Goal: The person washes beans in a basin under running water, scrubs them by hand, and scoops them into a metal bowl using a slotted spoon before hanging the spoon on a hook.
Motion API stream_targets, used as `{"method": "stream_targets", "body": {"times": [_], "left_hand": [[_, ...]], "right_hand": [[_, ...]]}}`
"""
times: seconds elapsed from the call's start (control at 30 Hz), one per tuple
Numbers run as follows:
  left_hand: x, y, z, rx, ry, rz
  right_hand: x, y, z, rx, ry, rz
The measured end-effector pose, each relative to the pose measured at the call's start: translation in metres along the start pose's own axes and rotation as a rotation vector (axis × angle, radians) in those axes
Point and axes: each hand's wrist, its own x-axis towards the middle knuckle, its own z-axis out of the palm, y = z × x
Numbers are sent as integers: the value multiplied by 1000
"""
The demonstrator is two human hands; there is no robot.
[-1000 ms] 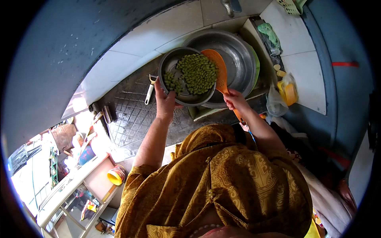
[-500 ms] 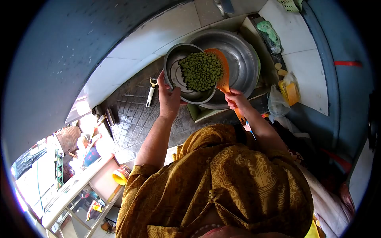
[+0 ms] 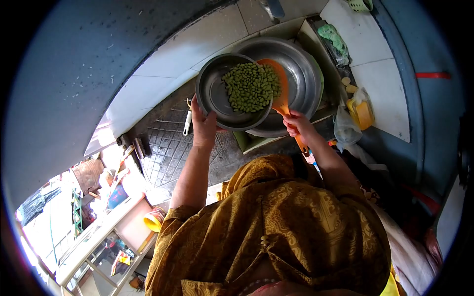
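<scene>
My left hand [image 3: 204, 129] grips the near left rim of a metal bowl [image 3: 212, 93], its thumb over the edge. Green beans [image 3: 249, 88] are heaped on the bowl's right side, and its left part shows bare metal. An orange slotted spoon [image 3: 281, 93] is held by the handle in my right hand [image 3: 298, 124]; its head lies at the bowl's right edge, against the beans. Behind and below both, a larger metal basin [image 3: 303, 74] sits in the sink [image 3: 247, 144]. A white-handled peeler [image 3: 187, 122] lies left of my left hand, partly hidden.
A tap [image 3: 272, 9] is above the basin. On the right ledge are a green bag [image 3: 333, 38] and a clear bag with something yellow [image 3: 364, 114]. The dark grooved counter [image 3: 165, 143] stretches left, towards a yellow and red cup [image 3: 154, 219].
The beans have gathered from the bowl's left side into one heap on the right. The bowl moved right, then slightly back left, and the spoon has shifted a little right.
</scene>
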Motion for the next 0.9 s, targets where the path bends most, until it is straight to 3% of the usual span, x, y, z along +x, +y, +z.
{"method": "stream_targets", "body": {"times": [0.43, 0.6, 0.9], "left_hand": [[-12, -66, -27, -440, -89, -180], [-17, -95, -33, -403, 2, -174], [-69, -171, -114, -340, 242, -294]], "right_hand": [[-27, -23, -1, 12, 52, -30], [-27, -26, -1, 16, 147, -88], [-37, -33, 35, -188, 140, -32]]}}
